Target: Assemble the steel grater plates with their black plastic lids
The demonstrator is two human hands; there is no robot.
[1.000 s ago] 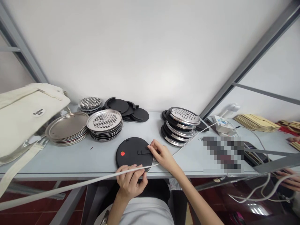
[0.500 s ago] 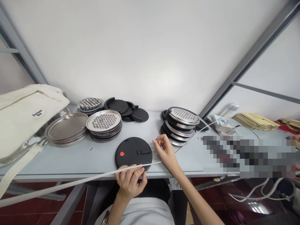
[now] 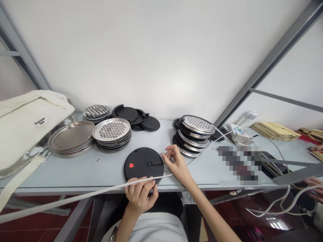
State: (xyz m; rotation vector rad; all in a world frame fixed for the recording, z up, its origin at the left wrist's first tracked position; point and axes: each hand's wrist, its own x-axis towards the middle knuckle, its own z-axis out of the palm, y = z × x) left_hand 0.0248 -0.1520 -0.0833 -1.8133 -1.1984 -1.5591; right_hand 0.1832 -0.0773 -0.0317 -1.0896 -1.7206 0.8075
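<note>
A round black disc (image 3: 141,159), with a red dot sticker and a narrow slotted clip piece on its face, lies at the front of the table. My left hand (image 3: 141,193) grips its near edge, fingers on top and thumb toward me. Just beyond the disc's right side is my right hand (image 3: 176,163), thumb and forefinger pinched together; whatever is between them is too small to make out. A white cord (image 3: 101,189) runs across the disc's near edge, over my left fingers and toward my right wrist.
Stacked grater plates (image 3: 112,131), plain metal plates (image 3: 72,136) and black discs (image 3: 128,116) stand at the left and back. Another stack of graters (image 3: 195,134) sits to the right. A cream bag (image 3: 32,127) occupies the far left. Another person's hand (image 3: 315,190) shows at the right edge.
My right hand has shifted slightly left, its fingertips nearer the disc's right edge. My left hand and the disc have stayed put. At the far right, another person's hands have moved.
</note>
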